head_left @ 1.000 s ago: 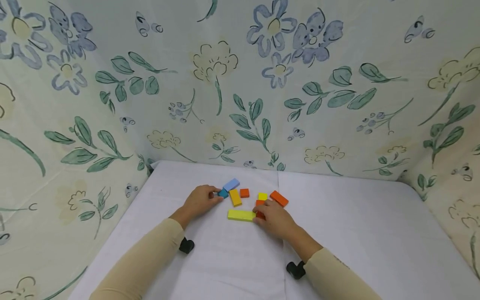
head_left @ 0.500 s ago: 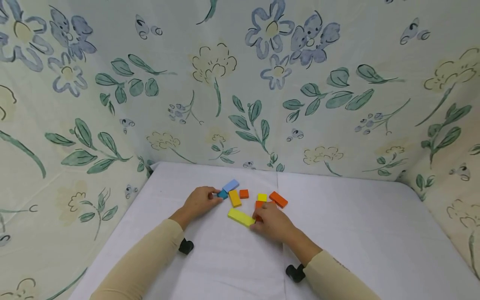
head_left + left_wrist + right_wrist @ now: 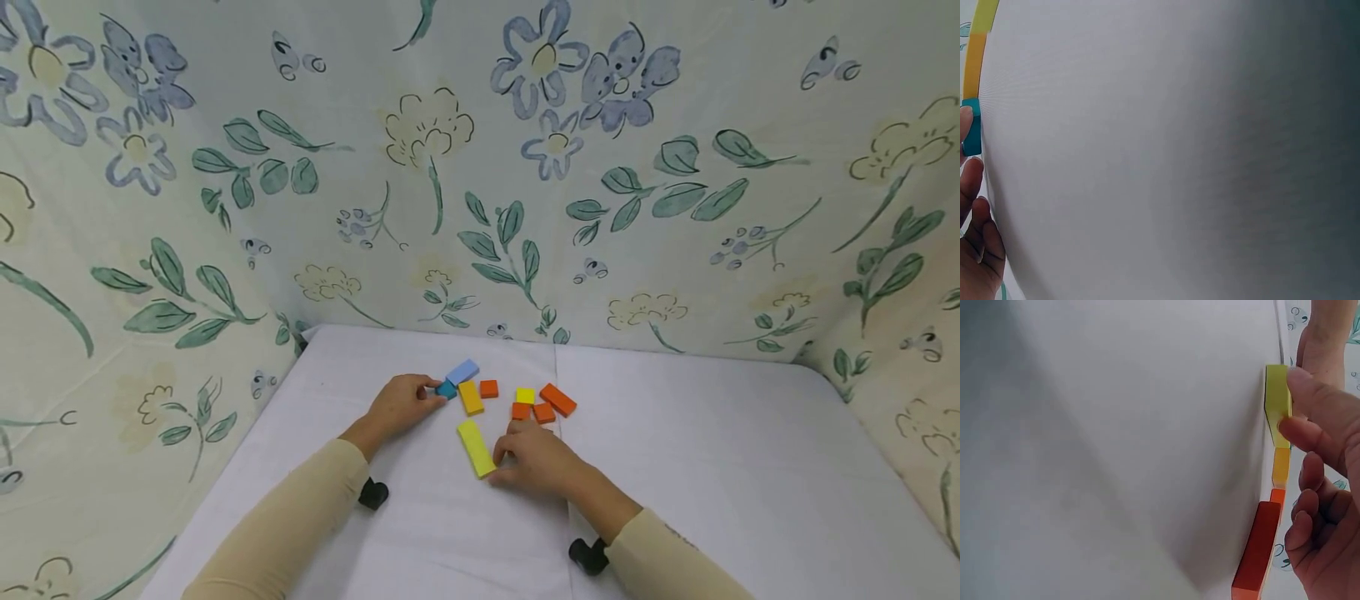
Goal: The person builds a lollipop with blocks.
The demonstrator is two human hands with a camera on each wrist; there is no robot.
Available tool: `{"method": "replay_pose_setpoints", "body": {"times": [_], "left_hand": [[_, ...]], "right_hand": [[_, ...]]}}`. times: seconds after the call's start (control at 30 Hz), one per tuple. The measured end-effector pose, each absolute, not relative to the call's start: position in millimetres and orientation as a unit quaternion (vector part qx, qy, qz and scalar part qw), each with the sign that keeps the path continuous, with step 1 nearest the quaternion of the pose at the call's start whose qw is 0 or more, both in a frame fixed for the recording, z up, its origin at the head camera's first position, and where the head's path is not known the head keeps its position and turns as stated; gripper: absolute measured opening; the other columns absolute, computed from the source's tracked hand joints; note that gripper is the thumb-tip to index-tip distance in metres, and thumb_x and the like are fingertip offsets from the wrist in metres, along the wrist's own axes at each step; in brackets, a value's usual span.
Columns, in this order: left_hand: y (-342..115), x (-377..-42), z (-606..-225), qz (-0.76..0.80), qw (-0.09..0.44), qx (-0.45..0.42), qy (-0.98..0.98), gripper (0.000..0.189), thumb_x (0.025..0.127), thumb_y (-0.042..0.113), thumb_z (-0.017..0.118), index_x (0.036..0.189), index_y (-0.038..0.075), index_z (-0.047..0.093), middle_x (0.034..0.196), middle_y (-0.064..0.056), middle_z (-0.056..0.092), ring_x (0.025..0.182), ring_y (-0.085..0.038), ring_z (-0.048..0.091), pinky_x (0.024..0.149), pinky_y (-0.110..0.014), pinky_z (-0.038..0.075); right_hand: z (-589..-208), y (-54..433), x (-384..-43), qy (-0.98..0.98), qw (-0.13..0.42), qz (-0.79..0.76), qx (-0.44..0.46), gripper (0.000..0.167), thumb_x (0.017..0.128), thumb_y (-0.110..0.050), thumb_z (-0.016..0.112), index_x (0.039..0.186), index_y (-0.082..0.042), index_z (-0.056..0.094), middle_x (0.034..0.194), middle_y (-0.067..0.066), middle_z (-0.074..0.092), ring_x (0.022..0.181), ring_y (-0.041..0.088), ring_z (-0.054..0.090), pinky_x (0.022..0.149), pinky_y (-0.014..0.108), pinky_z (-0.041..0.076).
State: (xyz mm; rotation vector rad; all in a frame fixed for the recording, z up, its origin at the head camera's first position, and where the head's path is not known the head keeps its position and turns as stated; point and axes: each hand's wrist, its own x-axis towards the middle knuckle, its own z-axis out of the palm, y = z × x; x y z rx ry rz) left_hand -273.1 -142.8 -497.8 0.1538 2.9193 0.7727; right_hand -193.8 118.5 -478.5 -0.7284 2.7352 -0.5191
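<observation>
In the head view, a long yellow-green block (image 3: 476,448) lies slanted on the table. My right hand (image 3: 536,458) has thumb and index finger at its near end; the right wrist view shows both fingertips against the block (image 3: 1277,394). Farther left, my left hand (image 3: 401,406) pinches a small teal block (image 3: 447,390), whose side (image 3: 972,134) shows beside the thumb in the left wrist view. This teal block sits against a light blue block (image 3: 462,372), close to an orange-yellow block (image 3: 471,397).
A small orange block (image 3: 489,389) lies right of the orange-yellow one. Beyond my right hand are a yellow block (image 3: 525,396), two small orange blocks (image 3: 543,412) and a longer orange-red block (image 3: 558,400). A flowered cloth (image 3: 450,208) hangs behind the white-covered table (image 3: 712,475).
The yellow-green block has turned from lying crosswise to slanting toward me, its near end moving with my right hand. Two small orange blocks are now uncovered. My left hand stays in place.
</observation>
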Motion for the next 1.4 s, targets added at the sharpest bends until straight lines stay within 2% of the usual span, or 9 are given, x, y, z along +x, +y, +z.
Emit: {"method": "replay_pose_setpoints", "body": {"times": [0.13,0.33,0.43,0.63,0.77,0.93,1.13,1.33,1.4], "left_hand": [[-142.5,-273.6,-497.8,0.257,0.062,0.049,0.963,0.041,0.093,0.042,0.075,0.130,0.024,0.072,0.084,-0.001,0.058,0.076,-0.016,0.051,0.064,-0.029,0.040],[-142.8,-274.2,-498.7,0.260,0.069,0.043,0.962,0.042,0.092,0.042,0.075,0.130,0.024,0.071,0.084,-0.001,0.058,0.076,-0.016,0.052,0.064,-0.028,0.040],[-143.4,-274.9,-499.0,0.262,0.067,0.044,0.962,0.042,0.092,0.042,0.075,0.130,0.024,0.071,0.084,-0.001,0.058,0.077,-0.016,0.052,0.064,-0.029,0.041],[-144.0,-275.8,-500.0,0.267,0.068,0.045,0.960,0.043,0.092,0.043,0.075,0.131,0.024,0.071,0.084,-0.001,0.058,0.077,-0.016,0.052,0.064,-0.029,0.040],[-143.6,-275.4,-498.4,0.268,0.075,0.037,0.960,0.043,0.093,0.043,0.074,0.131,0.024,0.071,0.086,-0.001,0.058,0.077,-0.016,0.052,0.064,-0.029,0.040],[-143.4,-274.1,-496.7,0.271,0.079,0.035,0.959,0.043,0.093,0.042,0.074,0.132,0.025,0.071,0.086,-0.001,0.058,0.078,-0.017,0.052,0.065,-0.029,0.041],[-142.1,-272.8,-496.9,0.267,0.078,0.030,0.960,0.044,0.092,0.043,0.075,0.132,0.025,0.070,0.086,-0.001,0.058,0.078,-0.016,0.052,0.064,-0.028,0.040],[-142.1,-273.1,-497.4,0.265,0.073,0.028,0.961,0.044,0.093,0.043,0.074,0.133,0.025,0.070,0.085,-0.002,0.058,0.077,-0.017,0.052,0.064,-0.029,0.040],[-141.9,-273.2,-497.9,0.262,0.073,0.029,0.962,0.044,0.093,0.043,0.074,0.133,0.026,0.070,0.085,-0.002,0.058,0.078,-0.017,0.052,0.064,-0.028,0.040]], "right_hand": [[-476.4,117.6,-198.1,0.938,0.132,-0.172,-0.270,0.032,0.081,-0.055,0.082,0.103,-0.034,0.072,0.095,-0.010,0.056,0.090,0.009,0.049,0.075,0.025,0.047],[-475.9,116.0,-210.0,0.939,0.130,-0.156,-0.276,0.073,0.076,-0.060,0.084,0.139,-0.036,0.058,0.123,-0.005,0.056,0.111,0.013,0.046,0.092,0.035,0.051],[-476.6,113.7,-217.2,0.941,0.138,-0.144,-0.274,0.083,0.074,-0.062,0.084,0.147,-0.039,0.052,0.122,-0.005,0.053,0.112,0.014,0.043,0.090,0.034,0.048],[-473.4,106.7,-228.3,0.942,0.162,-0.117,-0.269,0.090,0.070,-0.066,0.085,0.150,-0.044,0.048,0.111,-0.004,0.048,0.104,0.016,0.040,0.080,0.031,0.042],[-470.5,103.4,-232.5,0.941,0.175,-0.101,-0.272,0.092,0.068,-0.067,0.085,0.149,-0.044,0.049,0.110,-0.003,0.047,0.103,0.017,0.039,0.079,0.032,0.040],[-471.2,101.5,-233.1,0.941,0.175,-0.105,-0.270,0.094,0.065,-0.069,0.086,0.148,-0.041,0.050,0.121,0.000,0.050,0.107,0.019,0.040,0.085,0.034,0.042],[-475.9,99.5,-229.8,0.938,0.173,-0.128,-0.270,0.098,0.065,-0.068,0.086,0.148,-0.030,0.052,0.132,0.002,0.054,0.114,0.020,0.042,0.096,0.040,0.048],[-476.4,97.6,-224.7,0.938,0.163,-0.128,-0.279,0.097,0.068,-0.068,0.085,0.146,-0.020,0.052,0.129,0.001,0.057,0.117,0.020,0.046,0.105,0.044,0.048],[-477.6,98.0,-223.1,0.937,0.157,-0.122,-0.287,0.097,0.068,-0.069,0.084,0.145,-0.018,0.052,0.127,0.001,0.057,0.115,0.020,0.046,0.103,0.043,0.048]]}}
